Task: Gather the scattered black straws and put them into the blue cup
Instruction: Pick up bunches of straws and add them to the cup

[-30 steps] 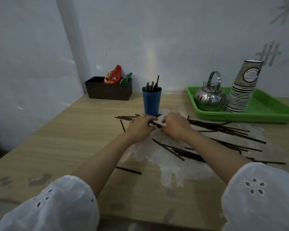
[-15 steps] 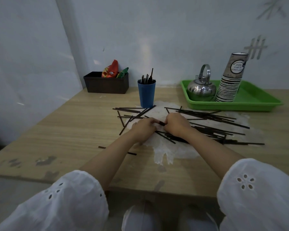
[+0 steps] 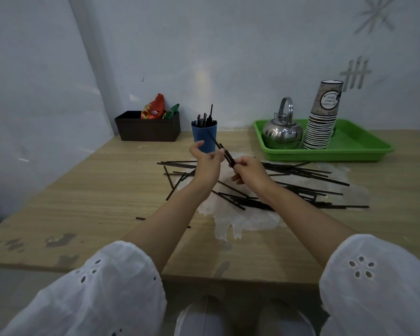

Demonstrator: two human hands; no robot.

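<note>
Both hands have risen off the table. The right hand point(image 3: 250, 170) now grips a small bundle of black straws point(image 3: 224, 152), lifted clear and slanting up from its fingers. The left hand point(image 3: 205, 166) has opened wider, fingertips at the bundle; whether it grips is unclear

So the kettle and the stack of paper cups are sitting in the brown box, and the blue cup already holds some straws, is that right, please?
Not quite: in the head view the kettle and the stack of paper cups sit in the green tray, not the brown box. The blue cup does already hold some straws.
</note>
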